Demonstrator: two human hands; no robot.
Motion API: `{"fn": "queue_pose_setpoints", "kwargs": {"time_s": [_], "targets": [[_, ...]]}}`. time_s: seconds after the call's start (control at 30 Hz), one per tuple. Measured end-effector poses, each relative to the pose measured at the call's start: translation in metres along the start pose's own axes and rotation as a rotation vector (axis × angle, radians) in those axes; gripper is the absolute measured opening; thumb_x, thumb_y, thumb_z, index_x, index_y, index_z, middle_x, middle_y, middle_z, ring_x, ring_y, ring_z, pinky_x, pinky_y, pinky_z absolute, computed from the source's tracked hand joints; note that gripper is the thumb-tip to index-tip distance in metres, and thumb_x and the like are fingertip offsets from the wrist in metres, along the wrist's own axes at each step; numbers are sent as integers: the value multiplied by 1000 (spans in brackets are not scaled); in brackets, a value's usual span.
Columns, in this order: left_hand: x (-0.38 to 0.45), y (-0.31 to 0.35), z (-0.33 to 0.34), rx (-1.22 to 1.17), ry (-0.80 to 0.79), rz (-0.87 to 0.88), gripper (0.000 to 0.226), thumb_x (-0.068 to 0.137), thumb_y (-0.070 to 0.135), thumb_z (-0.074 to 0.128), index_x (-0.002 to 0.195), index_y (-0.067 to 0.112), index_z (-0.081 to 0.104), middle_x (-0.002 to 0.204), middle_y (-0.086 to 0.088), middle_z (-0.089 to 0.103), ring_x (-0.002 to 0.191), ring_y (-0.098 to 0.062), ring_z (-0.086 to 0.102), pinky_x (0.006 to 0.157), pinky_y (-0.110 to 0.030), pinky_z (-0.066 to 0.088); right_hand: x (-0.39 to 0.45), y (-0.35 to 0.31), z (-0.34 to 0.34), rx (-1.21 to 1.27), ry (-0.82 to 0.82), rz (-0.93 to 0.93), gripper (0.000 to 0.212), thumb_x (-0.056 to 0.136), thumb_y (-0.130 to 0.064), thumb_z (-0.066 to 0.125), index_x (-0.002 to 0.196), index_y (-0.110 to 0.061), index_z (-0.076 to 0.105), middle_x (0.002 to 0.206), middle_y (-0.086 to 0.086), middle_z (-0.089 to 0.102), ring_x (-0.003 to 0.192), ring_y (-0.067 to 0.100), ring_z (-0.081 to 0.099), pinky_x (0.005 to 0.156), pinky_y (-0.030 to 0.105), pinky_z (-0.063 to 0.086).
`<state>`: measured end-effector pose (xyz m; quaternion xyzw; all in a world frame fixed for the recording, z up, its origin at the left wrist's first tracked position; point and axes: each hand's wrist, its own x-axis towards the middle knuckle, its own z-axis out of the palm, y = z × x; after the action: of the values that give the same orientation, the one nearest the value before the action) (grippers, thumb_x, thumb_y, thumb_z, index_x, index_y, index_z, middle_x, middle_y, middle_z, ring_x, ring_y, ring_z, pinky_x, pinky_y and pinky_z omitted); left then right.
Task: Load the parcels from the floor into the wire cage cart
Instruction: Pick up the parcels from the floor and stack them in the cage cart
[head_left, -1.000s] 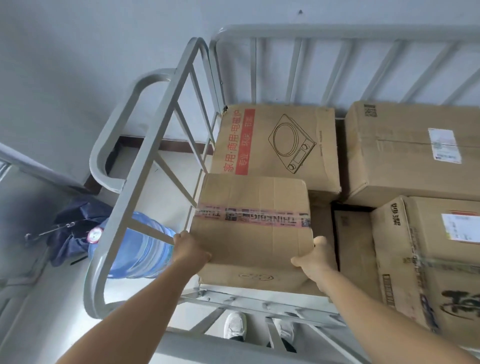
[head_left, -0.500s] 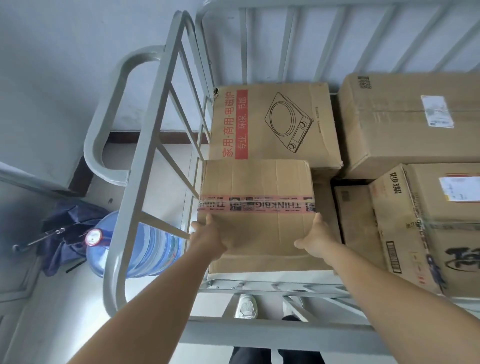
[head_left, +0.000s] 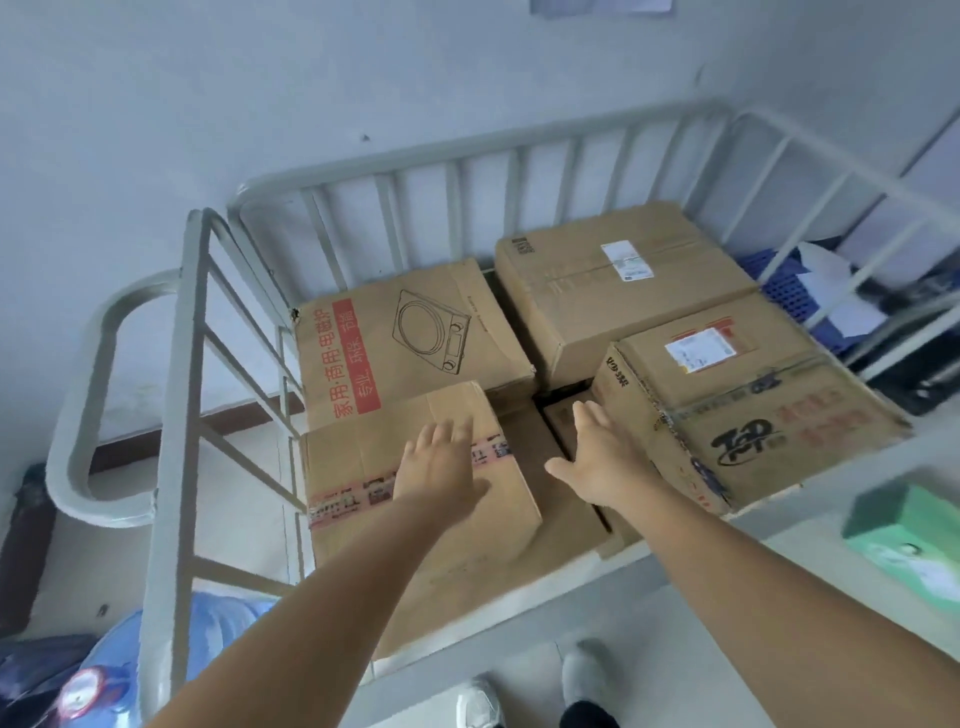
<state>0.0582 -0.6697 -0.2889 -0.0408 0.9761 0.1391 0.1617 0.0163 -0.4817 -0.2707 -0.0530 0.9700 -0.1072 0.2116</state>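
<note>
A taped cardboard parcel (head_left: 363, 457) sits in the near left corner of the grey wire cage cart (head_left: 182, 364). My left hand (head_left: 441, 462) lies over its top with straight fingers, holding nothing. Just right of that parcel, my right hand (head_left: 597, 462) hovers open above the gap, fingers spread. Behind the parcel lies a box printed with a cooker drawing (head_left: 405, 343). Two more boxes fill the right side: a plain one with a white label (head_left: 613, 291) and a printed one (head_left: 748, 405) in front of it.
A blue water bottle (head_left: 104, 670) stands on the floor outside the cart's left rail. A green box (head_left: 909, 545) lies on the floor at right. Blue crates (head_left: 779, 286) sit beyond the cart's far right side. My shoes (head_left: 530, 696) are at the cart's near edge.
Both hands have let go of the taped parcel, which now rests in the cart. The hands lifted and opened. The view swung right, showing more of the cart.
</note>
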Motion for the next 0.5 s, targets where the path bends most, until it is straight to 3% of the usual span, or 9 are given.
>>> {"fn": "queue_pose_setpoints", "kwargs": {"time_s": [0.27, 0.4, 0.5], "targets": [[-7, 135, -30, 104, 72, 356, 82, 91, 44, 54, 154, 19, 8, 158, -3, 18, 147, -23, 11, 118, -37, 11, -81, 91, -54, 99, 272, 194, 80, 93, -47, 55, 152, -10, 15, 160, 6, 17, 146, 24, 16, 116, 39, 19], [-28, 202, -22, 127, 84, 517, 79, 91, 45, 51, 154, 21, 8, 160, -2, 16, 148, -23, 10, 119, -39, 9, -135, 140, -62, 137, 353, 325, 83, 94, -46, 53, 155, -12, 7, 162, 5, 11, 149, 23, 9, 118, 39, 13], [-56, 250, -10, 163, 65, 637, 78, 93, 47, 49, 154, 21, 8, 160, -3, 15, 148, -23, 9, 119, -39, 8, -182, 178, -58, 168, 409, 425, 82, 93, -45, 55, 154, -12, 11, 161, 4, 15, 148, 24, 11, 118, 41, 15]]}}
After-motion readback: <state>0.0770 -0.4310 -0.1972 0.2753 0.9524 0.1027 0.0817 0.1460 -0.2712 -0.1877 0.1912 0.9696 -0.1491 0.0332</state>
